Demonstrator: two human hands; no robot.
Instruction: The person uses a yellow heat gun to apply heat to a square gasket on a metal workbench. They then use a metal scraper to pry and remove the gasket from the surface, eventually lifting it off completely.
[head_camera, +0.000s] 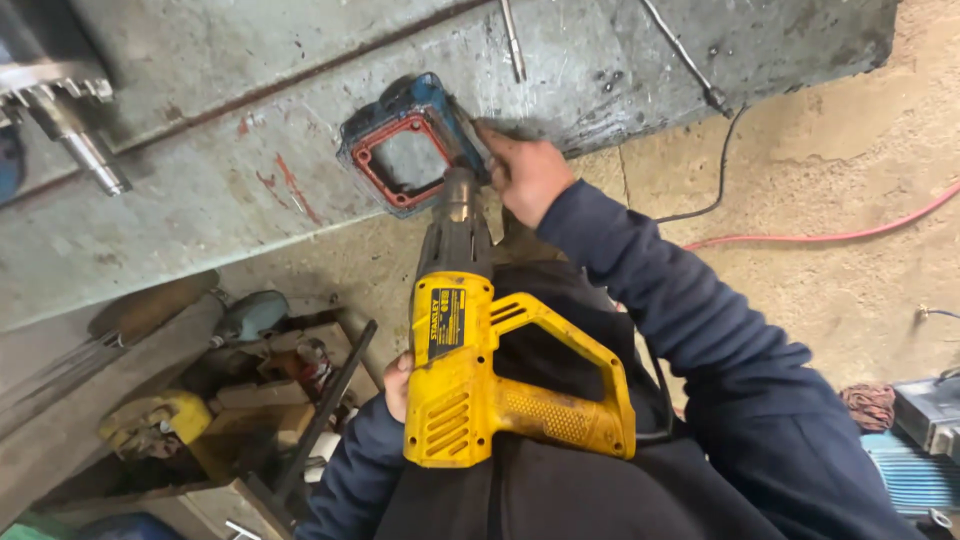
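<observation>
While the yellow power drill (505, 375) sits at the centre of the frame, its chuck end meets the lower right corner of a blue square housing with a red gasket (405, 150), which lies on the grey metal plate (200, 170) running across the upper half of the picture. The drill's long axis runs nearly vertical in the frame, nose pointing up toward the housing, loop handle toward the lower right. The right hand (525, 175), right of the housing, is curled with its fingers pressed against the housing's right edge; whether it pinches a small part cannot be told. The left hand (397, 385) is mostly hidden behind the drill body, so its grip cannot be told; only a few knuckles show at the drill's left side. Judged risk: the right fingers lie just beside the chuck, so a slip or kick of the bit could catch them. The housing looks held by hand only and could spin or slide on the plate. A red hose (830, 235) and black cable (725, 170) trail on the sandy floor (850, 130) at right. Scrap tools (200, 410) clutter the lower left.
</observation>
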